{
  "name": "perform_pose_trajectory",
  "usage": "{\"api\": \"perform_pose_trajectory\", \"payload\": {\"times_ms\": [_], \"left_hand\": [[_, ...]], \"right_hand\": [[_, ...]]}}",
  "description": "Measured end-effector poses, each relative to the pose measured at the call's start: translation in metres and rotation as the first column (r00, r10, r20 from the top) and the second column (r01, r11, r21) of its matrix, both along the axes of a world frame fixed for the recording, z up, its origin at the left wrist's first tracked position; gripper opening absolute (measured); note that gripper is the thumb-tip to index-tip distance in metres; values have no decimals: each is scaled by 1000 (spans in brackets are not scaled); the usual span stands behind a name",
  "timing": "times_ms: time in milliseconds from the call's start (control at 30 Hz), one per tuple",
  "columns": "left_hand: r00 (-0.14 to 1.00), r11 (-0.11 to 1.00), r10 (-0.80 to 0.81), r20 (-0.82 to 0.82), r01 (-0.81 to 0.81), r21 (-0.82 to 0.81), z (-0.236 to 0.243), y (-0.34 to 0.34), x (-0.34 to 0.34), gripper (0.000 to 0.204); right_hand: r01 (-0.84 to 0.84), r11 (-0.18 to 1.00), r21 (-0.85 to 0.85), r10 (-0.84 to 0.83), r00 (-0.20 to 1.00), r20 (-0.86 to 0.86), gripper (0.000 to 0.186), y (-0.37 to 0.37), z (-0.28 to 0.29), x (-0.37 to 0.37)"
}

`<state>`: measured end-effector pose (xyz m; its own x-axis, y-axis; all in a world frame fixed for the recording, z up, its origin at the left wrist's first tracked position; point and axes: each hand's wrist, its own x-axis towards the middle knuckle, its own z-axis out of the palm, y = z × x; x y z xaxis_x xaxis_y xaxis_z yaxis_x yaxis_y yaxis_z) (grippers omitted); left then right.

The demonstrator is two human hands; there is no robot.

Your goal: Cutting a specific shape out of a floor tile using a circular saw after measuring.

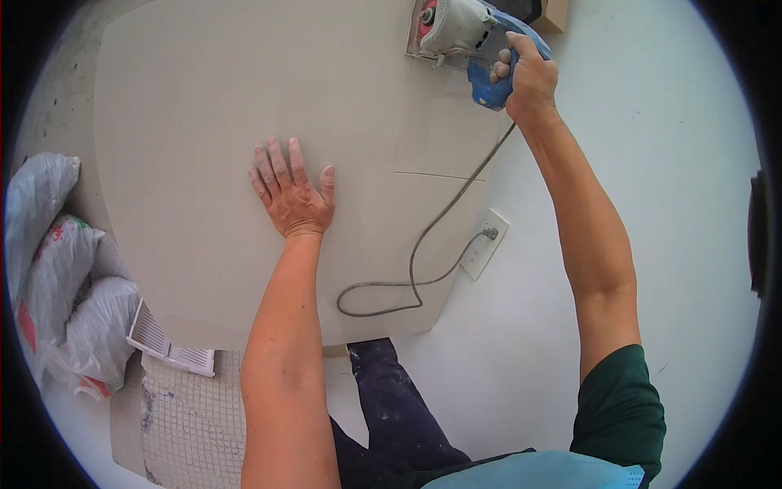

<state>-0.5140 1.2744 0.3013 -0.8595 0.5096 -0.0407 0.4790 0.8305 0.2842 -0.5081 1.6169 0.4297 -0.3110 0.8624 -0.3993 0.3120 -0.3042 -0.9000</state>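
Note:
My right hand (531, 75) is wrapped round the blue handle of a circular saw (460, 37) at the top of the view. The saw's base rests on a large beige board (204, 90), close to the board's right side. A thin straight line (440, 175) crosses the board below the saw and meets its right edge. My left hand (292, 186) lies flat on the middle of the board, fingers spread and dusty. From the saw a grey power cord (444, 212) runs down, loops on the board and ends at a white socket plate (485, 244).
Several plastic bags (61, 269) stand at the left of the board. A white slatted grille (169, 346) and a grid-patterned tile sheet (195, 407) lie at the lower left. A brown box (554, 16) sits beyond the saw. A white wall (668, 147) stands on the right.

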Motion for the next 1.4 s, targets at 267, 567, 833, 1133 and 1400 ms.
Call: {"api": "perform_pose_trajectory", "payload": {"times_ms": [267,567,833,1133,1400], "left_hand": [[1000,1000,-3,7,3,-3,0,0,0,68],[1000,1000,9,-2,-9,9,-1,0,0,67],[1000,1000,1,19,-1,-3,-2,-1,0,69],[1000,1000,4,0,-4,17,-2,-1,0,68],[1000,1000,5,-1,-5,10,-1,0,0,67]], "right_hand": [[-20,1000,8,20,1000,-4,17,2,-1,0],[-19,1000,-11,19,1000,17,17,1,1,-1],[-9,1000,-18,9,1000,22,16,2,0,1],[-17,1000,-16,17,1000,21,16,0,1,1],[-10,1000,-23,11,1000,26,16,0,0,2]]}}
